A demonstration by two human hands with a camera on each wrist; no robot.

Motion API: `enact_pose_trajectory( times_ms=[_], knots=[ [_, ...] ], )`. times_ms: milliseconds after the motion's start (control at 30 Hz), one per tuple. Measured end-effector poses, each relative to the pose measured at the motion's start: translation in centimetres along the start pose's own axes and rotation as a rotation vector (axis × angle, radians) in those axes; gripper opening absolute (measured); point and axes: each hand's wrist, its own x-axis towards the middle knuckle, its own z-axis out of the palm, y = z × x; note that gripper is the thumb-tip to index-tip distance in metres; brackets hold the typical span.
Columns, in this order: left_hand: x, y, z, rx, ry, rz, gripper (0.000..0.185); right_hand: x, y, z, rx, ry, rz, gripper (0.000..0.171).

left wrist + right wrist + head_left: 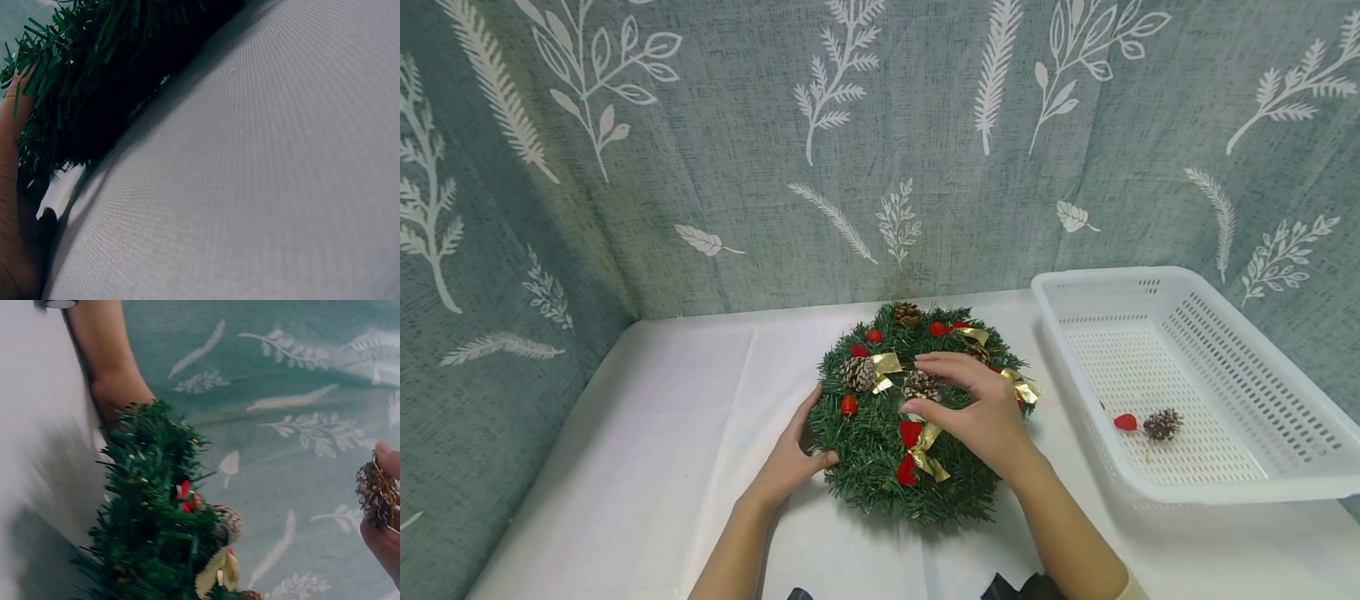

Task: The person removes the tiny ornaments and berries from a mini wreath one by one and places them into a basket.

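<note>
A green Christmas wreath point(880, 483) lies on the white cloth, trimmed with pine cones, red berries and bows of red and gold ribbon. My left hand point(790, 465) grips its left rim, thumb toward the near side; the left wrist view shows the wreath's bristly underside point(106, 81) beside the fingers. Above the wreath's middle, my right hand point(981, 408) pinches a pine cone point(921, 385) between thumb and fingers. In the right wrist view that pine cone point(377, 490), with a thin gold thread on it, is apart from the wreath point(156, 506).
At the right stands a white perforated plastic basket point(1240, 493), holding a pine cone point(1163, 424) and a red piece point(1125, 422). A grey-green leaf-patterned curtain point(760, 208) hangs behind and to the left of the white-covered table point(662, 450).
</note>
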Motion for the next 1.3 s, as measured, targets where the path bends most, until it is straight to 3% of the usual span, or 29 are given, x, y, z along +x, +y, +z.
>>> enact_pose_trajectory(
  times_ms=[633, 900, 1300],
  knots=[
    [0.1, -0.1, 0.0, -0.012, 0.001, 0.006, 0.107, 0.5, -0.4, -3.2, 0.116, 0.139, 0.004, 0.041],
    [0.1, 0.1, 0.0, -0.003, 0.003, 0.006, 0.107, 0.7, -0.6, -4.7, 0.123, 0.203, -0.024, 0.047],
    [0.0, 0.1, 0.0, -0.003, -0.001, -0.001, 0.106, 0.7, -0.3, -6.7, 0.122, 0.289, -0.054, 0.04]
  ],
)
